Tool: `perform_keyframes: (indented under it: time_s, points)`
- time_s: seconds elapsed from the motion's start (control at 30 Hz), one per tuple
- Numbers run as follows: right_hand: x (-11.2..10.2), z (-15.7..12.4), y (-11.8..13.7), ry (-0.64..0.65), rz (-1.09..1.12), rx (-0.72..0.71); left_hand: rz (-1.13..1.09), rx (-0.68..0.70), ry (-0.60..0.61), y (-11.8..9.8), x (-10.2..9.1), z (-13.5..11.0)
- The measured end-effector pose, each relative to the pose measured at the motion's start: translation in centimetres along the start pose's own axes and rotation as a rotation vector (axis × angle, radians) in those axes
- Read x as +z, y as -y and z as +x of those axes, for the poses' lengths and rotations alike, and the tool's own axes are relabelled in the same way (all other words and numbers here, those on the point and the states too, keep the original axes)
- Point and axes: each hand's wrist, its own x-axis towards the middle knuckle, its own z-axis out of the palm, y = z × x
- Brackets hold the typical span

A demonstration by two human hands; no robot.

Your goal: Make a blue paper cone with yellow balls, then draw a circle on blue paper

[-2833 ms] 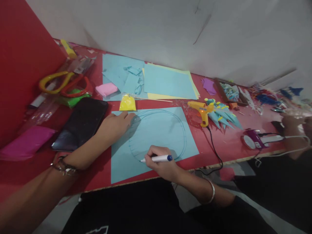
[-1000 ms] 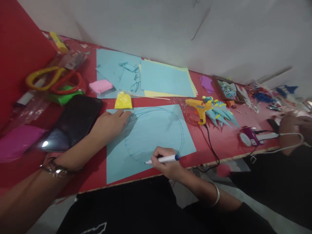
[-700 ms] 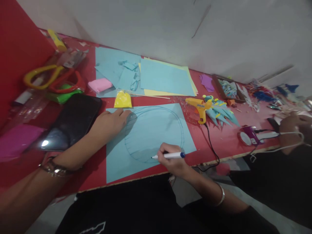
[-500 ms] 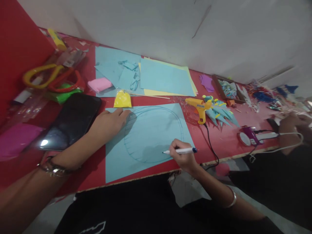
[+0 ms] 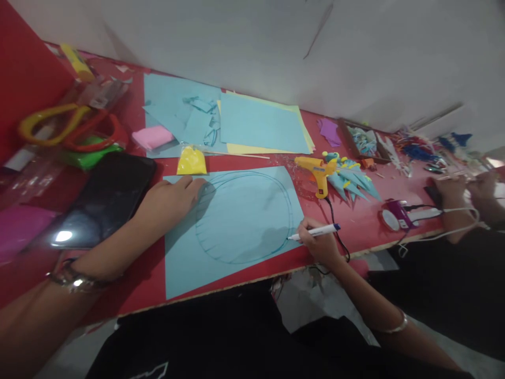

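Observation:
A light blue sheet of paper (image 5: 244, 210) lies on the red table, with a large double oval drawn on it and short strokes along the left side. My left hand (image 5: 179, 195) rests on the sheet's upper left part, fingers laid down and holding nothing. In my right hand (image 5: 320, 245) is a white marker (image 5: 321, 230) with a blue end, its tip at the oval's lower right line. A yellow packet (image 5: 191, 160) sits just above my left fingers. Beneath my left forearm, a black phone (image 5: 106, 200) lies partly hidden.
Scissors (image 5: 104, 131) and plastic packets crowd the left. Behind lie blue sheets (image 5: 264, 121), paper scraps and a thin stick (image 5: 236, 155). A yellow glue gun (image 5: 319, 173) with a cord stands right, near blue paper cones (image 5: 355, 181). Another person's hands (image 5: 453, 195) are at far right.
My right hand has moved the marker right and slightly up, from inside the oval to its right edge line. My left hand stays on the sheet. The view has shifted slightly.

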Motion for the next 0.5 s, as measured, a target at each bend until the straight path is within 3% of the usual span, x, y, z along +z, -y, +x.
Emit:
perform_keyframes:
  time_s: [0.33, 0.5]
  points:
    - [-0.5, 0.6, -0.6, 0.047, 0.093, 0.074, -0.002, -0.001, 0.016, 0.0, 0.0, 0.2]
    - [-1.1, 0.9, -1.1, 0.049, 0.303, 0.152, -0.014, 0.003, -0.008, 0.1, 0.2, 0.1]
